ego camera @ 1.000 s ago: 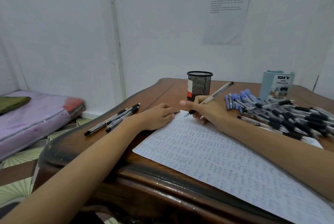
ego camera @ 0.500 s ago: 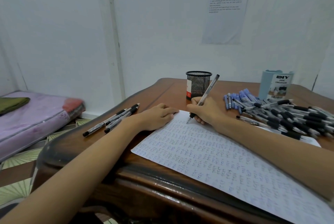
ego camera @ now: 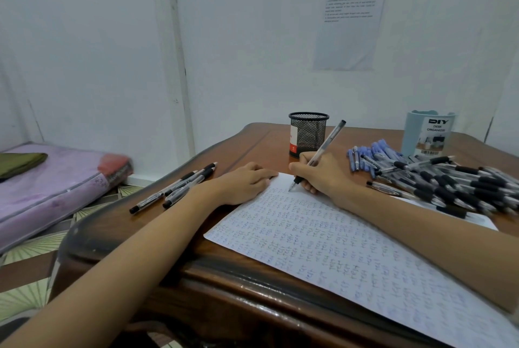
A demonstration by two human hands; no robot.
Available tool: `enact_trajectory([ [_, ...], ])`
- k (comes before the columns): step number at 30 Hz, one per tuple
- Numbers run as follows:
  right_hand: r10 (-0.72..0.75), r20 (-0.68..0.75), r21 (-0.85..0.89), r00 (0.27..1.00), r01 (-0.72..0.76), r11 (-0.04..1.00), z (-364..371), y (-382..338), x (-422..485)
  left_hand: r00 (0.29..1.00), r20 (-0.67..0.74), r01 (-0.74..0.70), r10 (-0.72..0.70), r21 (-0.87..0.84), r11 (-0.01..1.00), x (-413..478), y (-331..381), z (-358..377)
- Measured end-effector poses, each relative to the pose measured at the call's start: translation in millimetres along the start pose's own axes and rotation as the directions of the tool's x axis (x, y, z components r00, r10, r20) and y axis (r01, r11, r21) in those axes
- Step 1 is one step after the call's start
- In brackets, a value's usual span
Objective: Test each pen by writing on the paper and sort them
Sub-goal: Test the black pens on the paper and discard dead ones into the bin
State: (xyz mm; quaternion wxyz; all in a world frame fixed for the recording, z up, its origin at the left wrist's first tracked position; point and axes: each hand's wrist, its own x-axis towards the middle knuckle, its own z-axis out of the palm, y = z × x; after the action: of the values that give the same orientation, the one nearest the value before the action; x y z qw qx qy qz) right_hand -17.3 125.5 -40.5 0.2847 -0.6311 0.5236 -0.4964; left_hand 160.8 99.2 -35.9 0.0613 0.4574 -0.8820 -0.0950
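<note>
A white sheet of paper (ego camera: 323,238), covered in small written marks, lies on the wooden desk (ego camera: 252,145). My right hand (ego camera: 320,172) grips a clear black-grip pen (ego camera: 327,141) in a writing hold, its tip touching the paper's far corner. My left hand (ego camera: 244,182) rests flat on the paper's left edge, fingers relaxed. Three black pens (ego camera: 174,189) lie in a group to the left of my left arm. A large pile of black pens (ego camera: 455,184) and a cluster of blue pens (ego camera: 370,155) lie at the right.
A black mesh pen cup (ego camera: 307,134) stands behind my hands. A light blue desk organizer (ego camera: 428,134) stands at the back right. A printed sheet (ego camera: 349,24) hangs on the white wall. A purple mattress (ego camera: 56,179) lies on the floor at the left.
My right hand has turned the pen from nearly level to steeply upright and lowered its tip onto the paper's far corner. My left hand has stayed put.
</note>
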Motion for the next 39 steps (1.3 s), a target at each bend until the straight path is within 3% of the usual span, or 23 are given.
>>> enact_trajectory([
  [26,-0.070,-0.076,-0.127,0.995,0.060,0.990,1.1,1.0,1.1,1.000,0.002,-0.003,0.003,-0.017,1.000,-2.0,1.8,-0.9],
  [32,-0.016,-0.120,0.082,0.993,0.026,0.996,-9.1,-5.1,1.4,1.000,0.008,0.002,-0.002,-0.011,1.000,0.3,-0.7,-0.5],
  [39,0.124,-0.088,0.193,0.988,-0.105,0.976,-15.0,-14.8,-0.9,1.000,0.005,-0.003,0.003,-0.021,1.000,0.7,-2.0,-0.2],
])
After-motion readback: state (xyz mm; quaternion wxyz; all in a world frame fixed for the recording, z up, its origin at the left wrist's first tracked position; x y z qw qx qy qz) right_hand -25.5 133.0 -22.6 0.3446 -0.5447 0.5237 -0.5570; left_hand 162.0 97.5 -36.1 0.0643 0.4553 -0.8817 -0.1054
